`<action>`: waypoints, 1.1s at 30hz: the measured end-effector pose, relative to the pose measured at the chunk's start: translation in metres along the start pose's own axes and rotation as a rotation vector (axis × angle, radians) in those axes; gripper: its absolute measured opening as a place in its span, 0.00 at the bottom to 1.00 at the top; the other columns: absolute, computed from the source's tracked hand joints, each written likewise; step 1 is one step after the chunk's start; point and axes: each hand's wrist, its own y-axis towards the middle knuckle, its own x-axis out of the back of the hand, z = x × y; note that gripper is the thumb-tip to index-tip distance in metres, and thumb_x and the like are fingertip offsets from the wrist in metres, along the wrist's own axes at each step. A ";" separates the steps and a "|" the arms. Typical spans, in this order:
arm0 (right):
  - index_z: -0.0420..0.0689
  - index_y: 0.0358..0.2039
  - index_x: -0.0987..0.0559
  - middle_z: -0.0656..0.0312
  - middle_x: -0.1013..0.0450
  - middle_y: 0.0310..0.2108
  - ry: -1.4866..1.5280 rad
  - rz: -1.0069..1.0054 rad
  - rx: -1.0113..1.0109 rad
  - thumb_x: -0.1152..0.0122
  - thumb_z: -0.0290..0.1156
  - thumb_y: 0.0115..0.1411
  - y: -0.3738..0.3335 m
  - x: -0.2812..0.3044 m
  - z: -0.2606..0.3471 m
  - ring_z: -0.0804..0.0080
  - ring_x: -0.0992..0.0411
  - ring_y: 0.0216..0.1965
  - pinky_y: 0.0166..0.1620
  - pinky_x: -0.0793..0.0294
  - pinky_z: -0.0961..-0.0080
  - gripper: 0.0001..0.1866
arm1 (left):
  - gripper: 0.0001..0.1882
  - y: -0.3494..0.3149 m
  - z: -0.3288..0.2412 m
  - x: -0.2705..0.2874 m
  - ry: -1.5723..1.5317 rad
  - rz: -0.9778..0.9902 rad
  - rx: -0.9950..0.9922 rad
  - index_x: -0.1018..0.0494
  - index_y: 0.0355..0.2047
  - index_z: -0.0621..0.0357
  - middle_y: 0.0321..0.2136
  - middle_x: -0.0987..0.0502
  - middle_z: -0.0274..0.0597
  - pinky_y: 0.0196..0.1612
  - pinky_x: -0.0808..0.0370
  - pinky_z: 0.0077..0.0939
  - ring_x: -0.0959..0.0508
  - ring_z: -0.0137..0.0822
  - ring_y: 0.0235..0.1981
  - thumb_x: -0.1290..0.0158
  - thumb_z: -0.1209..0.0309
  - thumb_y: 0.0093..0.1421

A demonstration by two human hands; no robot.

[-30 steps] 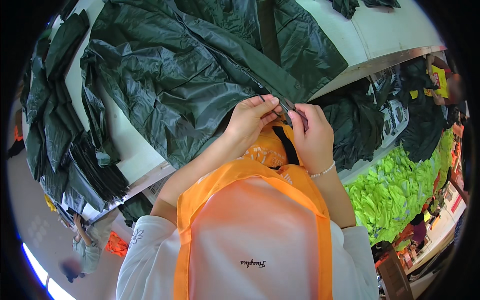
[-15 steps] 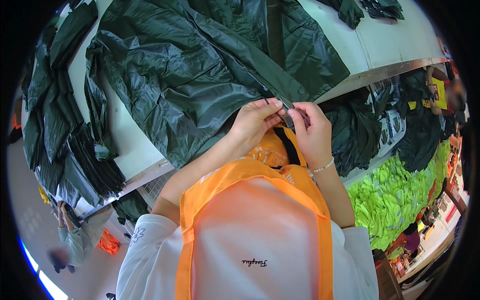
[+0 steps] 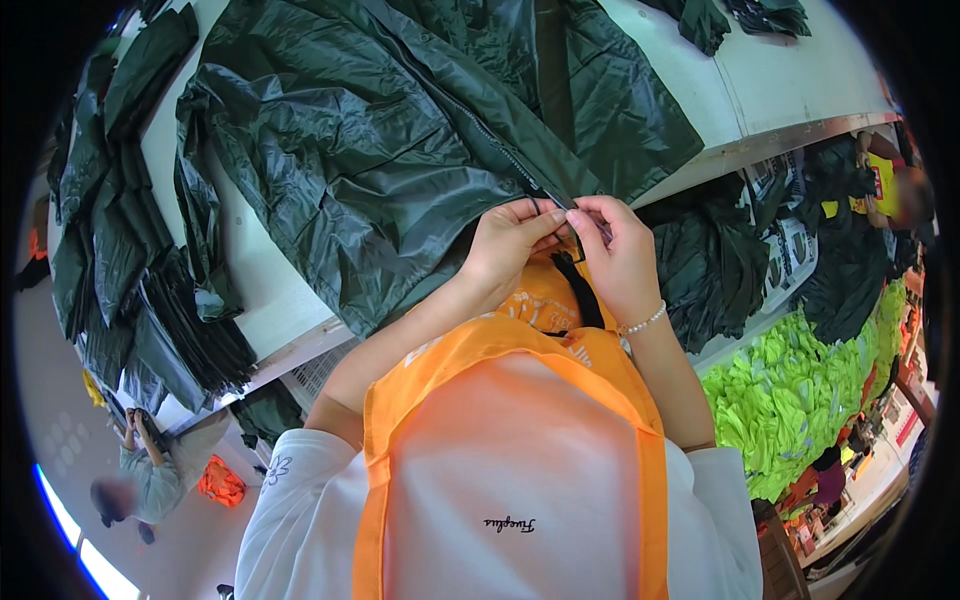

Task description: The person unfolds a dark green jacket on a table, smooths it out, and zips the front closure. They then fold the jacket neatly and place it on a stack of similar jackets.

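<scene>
Left hand (image 3: 505,243) and right hand (image 3: 622,250), each clamped on the lower end of the zip (image 3: 510,158); green jacket (image 3: 350,150) on tabletop (image 3: 770,70), toward ten o'clock. Apparent step: zip-end handling, calling next for a steady pinch.

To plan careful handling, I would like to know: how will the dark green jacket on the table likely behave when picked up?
The jacket is probably floppy, since it lies in many loose creases. Its glossy surface suggests it may feel slippery. The zipper along its front could make that edge somewhat stiffer.
</scene>
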 end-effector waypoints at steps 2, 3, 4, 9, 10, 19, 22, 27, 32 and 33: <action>0.38 0.34 0.24 0.55 0.26 0.29 0.013 0.003 -0.015 0.40 0.30 0.56 0.000 -0.001 -0.002 0.66 0.26 0.27 0.31 0.28 0.76 0.09 | 0.02 -0.001 -0.001 0.000 -0.002 -0.008 0.003 0.27 0.30 0.59 0.26 0.23 0.34 0.33 0.27 0.16 0.26 0.23 0.26 0.47 0.75 0.60; 0.38 0.34 0.24 0.55 0.26 0.28 0.018 0.004 -0.023 0.40 0.30 0.56 0.000 -0.001 -0.002 0.67 0.26 0.26 0.30 0.28 0.76 0.08 | 0.02 -0.001 -0.001 0.000 -0.002 -0.011 0.004 0.27 0.30 0.59 0.26 0.23 0.35 0.33 0.27 0.16 0.25 0.23 0.26 0.47 0.75 0.59; 0.38 0.33 0.24 0.55 0.26 0.28 0.020 0.006 -0.024 0.40 0.30 0.56 0.001 -0.001 -0.002 0.67 0.26 0.26 0.30 0.28 0.77 0.09 | 0.01 -0.001 -0.001 0.000 -0.003 -0.014 0.004 0.27 0.30 0.59 0.26 0.23 0.35 0.32 0.27 0.15 0.25 0.23 0.26 0.47 0.75 0.59; 0.38 0.33 0.24 0.56 0.26 0.27 0.027 -0.003 -0.018 0.39 0.30 0.56 0.003 -0.004 -0.005 0.69 0.27 0.25 0.30 0.28 0.77 0.08 | 0.01 0.000 -0.001 0.001 0.028 -0.018 -0.005 0.27 0.31 0.60 0.26 0.24 0.36 0.33 0.25 0.16 0.25 0.24 0.26 0.47 0.76 0.59; 0.38 0.33 0.24 0.56 0.26 0.27 0.039 -0.001 -0.025 0.39 0.30 0.56 0.004 -0.004 -0.005 0.69 0.27 0.25 0.29 0.29 0.78 0.08 | 0.01 0.000 -0.001 0.000 0.030 -0.021 -0.006 0.27 0.31 0.60 0.26 0.23 0.36 0.33 0.25 0.16 0.25 0.24 0.26 0.47 0.76 0.59; 0.38 0.35 0.24 0.56 0.26 0.27 0.128 -0.015 -0.091 0.39 0.28 0.55 0.007 -0.005 -0.004 0.70 0.27 0.26 0.32 0.28 0.79 0.09 | 0.02 -0.001 -0.003 0.001 0.037 -0.038 -0.007 0.27 0.31 0.61 0.25 0.24 0.36 0.33 0.24 0.17 0.24 0.24 0.26 0.47 0.76 0.59; 0.38 0.39 0.26 0.57 0.26 0.29 0.160 -0.058 -0.029 0.38 0.28 0.54 0.008 -0.006 -0.007 0.71 0.27 0.27 0.35 0.27 0.80 0.13 | 0.03 0.000 -0.004 -0.002 -0.011 -0.028 -0.016 0.28 0.31 0.61 0.26 0.24 0.37 0.33 0.24 0.17 0.24 0.24 0.26 0.48 0.75 0.60; 0.35 0.36 0.24 0.62 0.25 0.27 0.061 -0.003 -0.054 0.36 0.27 0.54 0.010 0.005 -0.009 0.83 0.30 0.28 0.34 0.30 0.85 0.11 | 0.06 0.002 -0.006 -0.006 0.045 -0.041 -0.079 0.26 0.36 0.62 0.31 0.23 0.36 0.35 0.28 0.15 0.28 0.22 0.28 0.50 0.73 0.62; 0.38 0.33 0.20 0.73 0.28 0.24 0.464 -0.044 -0.420 0.37 0.27 0.54 0.031 0.025 -0.036 0.90 0.37 0.24 0.27 0.38 0.89 0.07 | 0.12 0.017 -0.010 0.011 0.130 -0.113 -0.299 0.28 0.43 0.62 0.36 0.23 0.35 0.39 0.31 0.15 0.29 0.22 0.31 0.54 0.68 0.65; 0.42 0.33 0.20 0.76 0.30 0.24 0.479 0.012 -0.536 0.36 0.30 0.54 0.034 0.031 -0.044 0.91 0.40 0.22 0.24 0.43 0.89 0.07 | 0.09 0.020 -0.014 0.012 0.085 -0.171 -0.265 0.27 0.39 0.63 0.31 0.23 0.34 0.34 0.31 0.14 0.29 0.20 0.28 0.48 0.72 0.60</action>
